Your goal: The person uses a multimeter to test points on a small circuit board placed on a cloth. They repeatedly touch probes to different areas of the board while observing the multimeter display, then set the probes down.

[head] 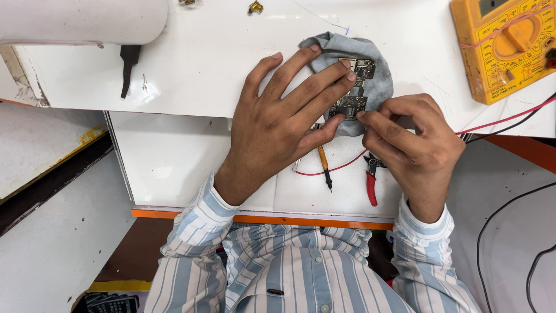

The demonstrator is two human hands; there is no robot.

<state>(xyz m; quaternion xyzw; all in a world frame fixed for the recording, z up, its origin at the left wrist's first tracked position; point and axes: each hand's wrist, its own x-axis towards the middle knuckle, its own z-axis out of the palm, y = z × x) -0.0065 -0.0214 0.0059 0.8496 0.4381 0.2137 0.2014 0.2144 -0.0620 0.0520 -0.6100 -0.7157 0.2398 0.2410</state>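
Here, both hands [347,127] on circuit board [353,95] atop grey cloth [379,81].

Bright, even overhead light, soft shadows under the hands [347,124], mild glare on the white bench [191,64], sharp focus

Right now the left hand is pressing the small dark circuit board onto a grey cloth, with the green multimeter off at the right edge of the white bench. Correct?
Not quite: the head view shows a yellow multimeter, not green. The left hand does press the small dark circuit board onto the grey cloth on the white bench.
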